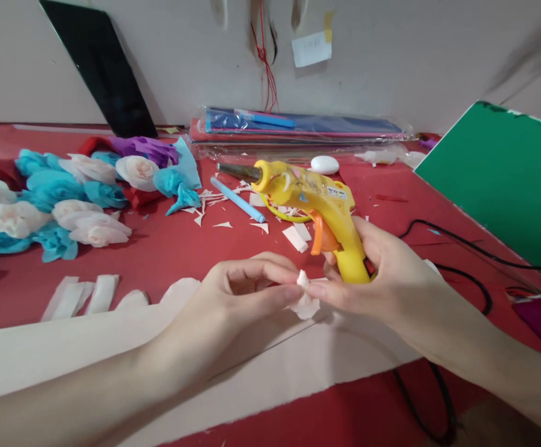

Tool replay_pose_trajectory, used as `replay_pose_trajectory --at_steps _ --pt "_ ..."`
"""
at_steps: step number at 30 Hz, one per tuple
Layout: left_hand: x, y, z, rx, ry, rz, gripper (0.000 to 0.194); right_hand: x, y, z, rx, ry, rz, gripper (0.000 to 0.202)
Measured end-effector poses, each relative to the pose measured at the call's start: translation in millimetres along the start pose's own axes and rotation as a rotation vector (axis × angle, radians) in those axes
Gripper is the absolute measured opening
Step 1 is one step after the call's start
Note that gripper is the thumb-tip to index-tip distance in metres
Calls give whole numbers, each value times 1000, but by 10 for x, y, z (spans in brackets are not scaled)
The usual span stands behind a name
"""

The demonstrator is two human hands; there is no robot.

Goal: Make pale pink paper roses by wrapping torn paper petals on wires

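Right between the two sets of fingertips sits a small pale paper piece point(306, 307), its tip pointing to twelve o'clock and its lower edge flaring towards six. From nine o'clock the left hand point(240, 295) pinches it, thumb and forefinger closed on it. From three o'clock the right hand point(368, 273) meets it with the thumb tip, while the same hand is wrapped around the handle of a yellow glue gun point(310, 192). As the fingers cover part of the piece, it is hard to say whether the right thumb grips it or merely touches.

The glue gun stands above the piece at twelve o'clock, nozzle aimed towards ten, its orange trigger point(322, 234) on the underside. A large pale sheet point(345, 360) lies beneath the hands on the red table point(159, 261). At nine o'clock are white paper strips point(103, 293); at eleven, a light-blue pen point(237, 200) among paper clippings point(295, 238).

Further out, blue and pale pink paper flowers point(75, 183) are heaped at ten o'clock. At twelve, beyond the glue gun, come a white oval object point(325, 164) and then clear packets point(308, 127) against the wall point(391, 62). A dark panel point(98, 68) leans at about eleven, and a green board point(507, 186) slants at two.
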State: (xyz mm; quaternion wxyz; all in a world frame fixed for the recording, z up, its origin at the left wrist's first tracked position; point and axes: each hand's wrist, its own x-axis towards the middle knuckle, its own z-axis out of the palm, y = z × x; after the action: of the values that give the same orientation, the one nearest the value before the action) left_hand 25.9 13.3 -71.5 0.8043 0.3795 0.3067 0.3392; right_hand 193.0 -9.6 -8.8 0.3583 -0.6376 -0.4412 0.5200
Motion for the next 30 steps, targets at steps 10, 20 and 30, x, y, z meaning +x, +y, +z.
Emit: replay_pose_trajectory --at_steps 10,20,30 --pt "-11 40 13 49 -10 8 9 14 20 -49 -24 -39 6 42" --pt "-46 51 25 135 58 -6 11 16 21 -86 -61 -25 -25 39" --pt "-39 68 19 61 42 -24 14 76 126 -243 -284 317 -365 18"
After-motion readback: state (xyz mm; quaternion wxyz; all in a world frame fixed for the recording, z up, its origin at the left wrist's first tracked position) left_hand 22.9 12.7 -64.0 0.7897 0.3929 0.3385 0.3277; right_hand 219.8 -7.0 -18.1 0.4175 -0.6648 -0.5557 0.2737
